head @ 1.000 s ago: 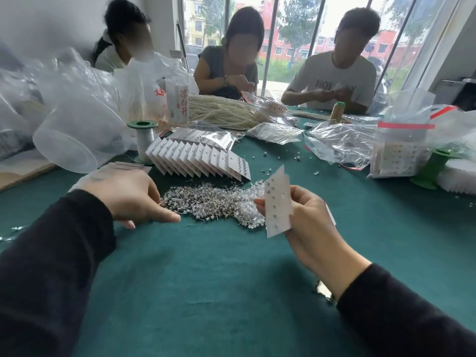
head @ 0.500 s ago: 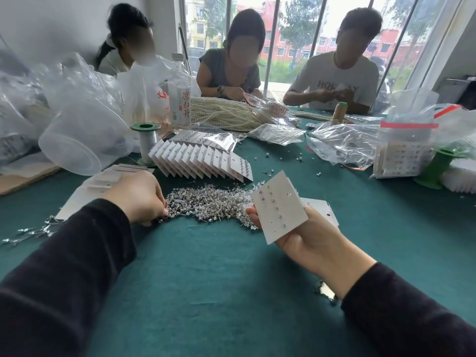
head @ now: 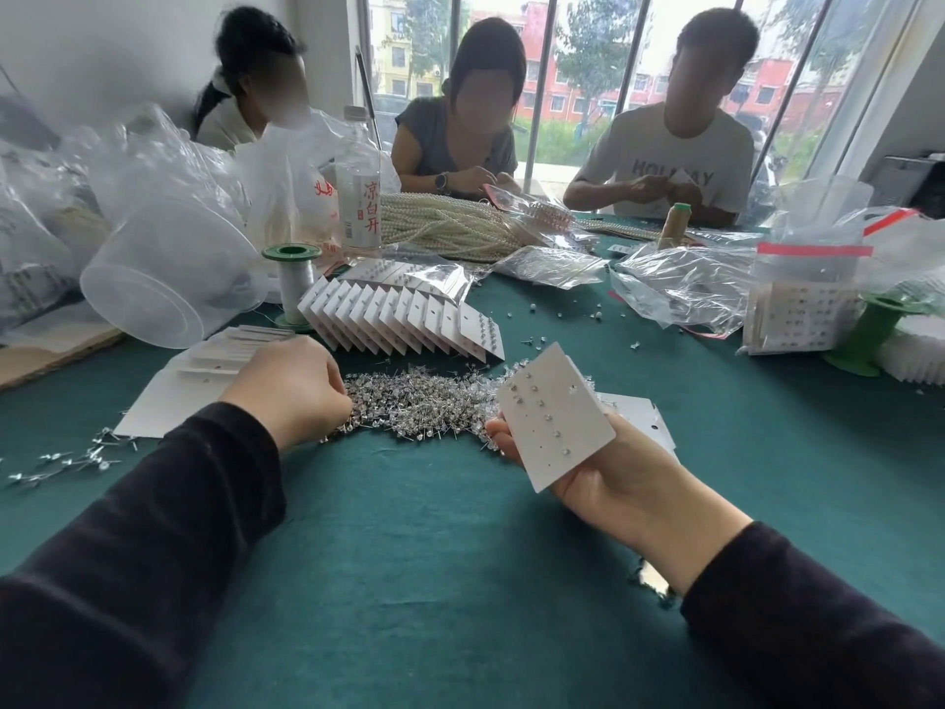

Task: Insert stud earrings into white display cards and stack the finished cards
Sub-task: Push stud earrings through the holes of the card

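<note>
matt green cloth table point(head: 409, 555), glossy plastic bags point(head: 680, 289)

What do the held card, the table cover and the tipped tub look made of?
Card: probably stiff matte white paperboard; flat, with crisp edges. Table cover: likely green felt-like cloth, matte with faint creases. Tub: translucent frosted plastic; shapes behind show through dimly.

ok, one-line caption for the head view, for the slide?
Right hand holds a partly filled white card; left hand picks at the pile of stud earrings on the green table.
</note>
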Demonstrator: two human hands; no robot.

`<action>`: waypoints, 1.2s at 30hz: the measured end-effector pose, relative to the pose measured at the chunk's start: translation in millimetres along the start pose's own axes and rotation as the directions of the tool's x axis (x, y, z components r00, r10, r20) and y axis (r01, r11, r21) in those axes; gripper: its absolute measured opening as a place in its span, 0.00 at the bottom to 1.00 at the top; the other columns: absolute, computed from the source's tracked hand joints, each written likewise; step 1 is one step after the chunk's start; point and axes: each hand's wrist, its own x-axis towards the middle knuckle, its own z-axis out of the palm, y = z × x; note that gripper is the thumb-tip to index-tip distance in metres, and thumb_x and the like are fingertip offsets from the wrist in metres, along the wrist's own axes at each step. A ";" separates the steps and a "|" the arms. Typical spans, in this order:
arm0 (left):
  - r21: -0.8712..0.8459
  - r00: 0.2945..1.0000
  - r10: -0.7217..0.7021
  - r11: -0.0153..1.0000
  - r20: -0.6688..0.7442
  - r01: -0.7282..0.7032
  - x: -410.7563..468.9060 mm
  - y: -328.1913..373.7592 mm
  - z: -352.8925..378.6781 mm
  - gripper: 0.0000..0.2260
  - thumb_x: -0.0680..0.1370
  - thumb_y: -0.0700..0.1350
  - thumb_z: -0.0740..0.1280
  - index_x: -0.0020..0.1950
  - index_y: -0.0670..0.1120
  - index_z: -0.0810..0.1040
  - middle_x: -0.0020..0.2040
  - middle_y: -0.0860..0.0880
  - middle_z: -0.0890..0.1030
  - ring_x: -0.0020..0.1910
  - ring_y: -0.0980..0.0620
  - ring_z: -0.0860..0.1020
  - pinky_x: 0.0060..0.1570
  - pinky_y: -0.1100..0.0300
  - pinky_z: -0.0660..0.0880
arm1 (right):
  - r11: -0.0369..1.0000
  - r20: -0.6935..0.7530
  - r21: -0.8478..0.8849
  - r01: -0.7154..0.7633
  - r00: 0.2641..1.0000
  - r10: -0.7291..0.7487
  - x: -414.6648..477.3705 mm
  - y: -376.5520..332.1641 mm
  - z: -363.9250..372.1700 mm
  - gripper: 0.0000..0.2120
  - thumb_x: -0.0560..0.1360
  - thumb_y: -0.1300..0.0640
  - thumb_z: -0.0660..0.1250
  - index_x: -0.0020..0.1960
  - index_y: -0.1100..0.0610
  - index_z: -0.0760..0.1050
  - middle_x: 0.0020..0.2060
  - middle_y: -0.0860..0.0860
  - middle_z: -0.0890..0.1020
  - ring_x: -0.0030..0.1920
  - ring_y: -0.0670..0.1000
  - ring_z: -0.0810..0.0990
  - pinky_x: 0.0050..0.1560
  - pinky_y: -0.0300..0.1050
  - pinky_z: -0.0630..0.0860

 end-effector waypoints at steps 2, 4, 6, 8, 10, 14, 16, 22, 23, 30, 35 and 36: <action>-0.008 0.998 0.025 1.000 -0.065 -0.026 0.5 -0.7 -1.0 0.07 0.71 0.43 0.67 0.34 0.45 0.81 0.32 0.52 0.79 0.32 0.59 0.70 0.28 0.67 0.62 | 1.000 -0.004 0.019 -0.013 1.000 0.013 0.6 -0.6 -1.2 0.12 0.78 0.65 0.52 0.48 0.66 0.73 0.35 0.63 0.83 0.35 0.57 0.83 0.36 0.47 0.81; -0.024 0.995 0.077 0.997 -0.066 -0.079 0.2 0.4 -1.3 0.09 0.72 0.44 0.67 0.35 0.43 0.82 0.32 0.50 0.80 0.31 0.59 0.71 0.28 0.67 0.63 | 0.998 -0.010 0.051 -0.034 0.999 0.034 1.1 -0.3 -2.0 0.12 0.78 0.65 0.52 0.48 0.67 0.74 0.35 0.64 0.83 0.35 0.59 0.83 0.34 0.49 0.82; -0.215 0.990 0.139 0.968 0.026 -0.131 -2.6 3.8 -2.4 0.08 0.72 0.45 0.69 0.35 0.43 0.82 0.29 0.52 0.80 0.29 0.57 0.74 0.28 0.64 0.68 | 0.996 -0.029 0.077 -0.052 0.998 0.055 1.4 0.3 -2.7 0.11 0.77 0.64 0.54 0.48 0.68 0.74 0.35 0.64 0.82 0.33 0.60 0.83 0.31 0.50 0.81; -0.538 0.962 0.236 0.833 0.140 -0.127 -10.7 11.8 -5.1 0.05 0.69 0.46 0.73 0.36 0.46 0.82 0.28 0.53 0.81 0.28 0.59 0.76 0.28 0.65 0.71 | 0.994 -0.046 0.089 -0.066 0.996 0.070 2.3 1.0 -3.9 0.10 0.76 0.64 0.56 0.46 0.67 0.75 0.34 0.63 0.82 0.32 0.60 0.82 0.29 0.49 0.80; -0.737 0.920 0.349 0.667 0.180 -0.109 -20.7 22.4 -5.7 0.08 0.64 0.50 0.75 0.36 0.46 0.83 0.29 0.53 0.80 0.28 0.60 0.76 0.28 0.68 0.72 | 0.992 -0.037 0.090 -0.085 0.995 0.088 2.6 1.8 -3.3 0.09 0.73 0.64 0.59 0.46 0.66 0.76 0.35 0.63 0.82 0.31 0.59 0.82 0.29 0.47 0.80; -0.865 0.872 0.460 0.493 0.169 -0.092 -32.9 39.0 3.9 0.12 0.61 0.51 0.74 0.38 0.45 0.84 0.30 0.51 0.80 0.28 0.59 0.74 0.28 0.68 0.72 | 0.993 0.103 -0.018 -0.114 0.988 0.116 -1.4 3.8 2.1 0.12 0.59 0.60 0.69 0.41 0.63 0.82 0.37 0.59 0.81 0.32 0.55 0.81 0.31 0.41 0.79; -0.876 0.847 0.497 0.475 0.190 -0.082 -36.3 43.4 7.1 0.11 0.61 0.48 0.74 0.38 0.43 0.84 0.31 0.48 0.81 0.28 0.58 0.74 0.28 0.67 0.71 | 0.992 0.177 -0.051 -0.113 0.977 0.120 -1.3 4.8 3.1 0.13 0.59 0.61 0.68 0.43 0.63 0.81 0.36 0.57 0.81 0.33 0.53 0.80 0.32 0.40 0.79; -0.815 0.819 0.530 0.561 0.221 -0.144 -41.8 48.2 11.4 0.04 0.66 0.42 0.74 0.39 0.44 0.85 0.35 0.39 0.82 0.29 0.55 0.72 0.27 0.66 0.69 | 0.994 0.252 -0.018 -0.110 0.961 0.111 5.5 6.2 -2.9 0.14 0.65 0.64 0.63 0.49 0.64 0.79 0.43 0.58 0.81 0.38 0.52 0.80 0.41 0.43 0.79; -0.808 0.821 0.526 0.570 0.222 -0.147 -42.1 48.7 11.6 0.03 0.67 0.41 0.74 0.39 0.46 0.85 0.34 0.39 0.82 0.29 0.55 0.71 0.27 0.66 0.69 | 0.994 0.265 -0.029 -0.106 0.958 0.110 5.4 5.8 -3.4 0.13 0.63 0.63 0.64 0.46 0.64 0.81 0.42 0.57 0.81 0.39 0.52 0.81 0.43 0.44 0.79; -0.816 0.873 0.447 0.568 0.197 -0.107 -41.7 49.1 14.5 0.02 0.68 0.39 0.73 0.38 0.44 0.85 0.31 0.46 0.82 0.27 0.58 0.72 0.26 0.66 0.70 | 0.991 0.228 -0.060 -0.123 0.964 0.133 2.4 3.1 -3.1 0.13 0.65 0.59 0.62 0.42 0.61 0.83 0.41 0.56 0.84 0.39 0.51 0.83 0.49 0.45 0.79; -0.837 0.914 0.369 0.543 0.168 -0.065 -41.1 50.6 16.7 0.02 0.69 0.38 0.73 0.36 0.42 0.84 0.30 0.45 0.81 0.26 0.58 0.73 0.25 0.67 0.70 | 0.989 0.180 -0.068 -0.128 0.974 0.139 2.2 0.8 -3.0 0.15 0.66 0.50 0.64 0.45 0.58 0.83 0.42 0.55 0.84 0.41 0.53 0.83 0.50 0.49 0.78; -0.842 0.915 0.366 0.536 0.173 -0.055 -41.2 50.9 17.2 0.02 0.69 0.38 0.73 0.36 0.42 0.84 0.31 0.45 0.82 0.26 0.58 0.73 0.26 0.67 0.70 | 0.989 0.175 -0.072 -0.131 0.974 0.142 2.6 1.1 -3.2 0.16 0.66 0.50 0.64 0.45 0.59 0.83 0.42 0.55 0.84 0.41 0.53 0.83 0.50 0.49 0.78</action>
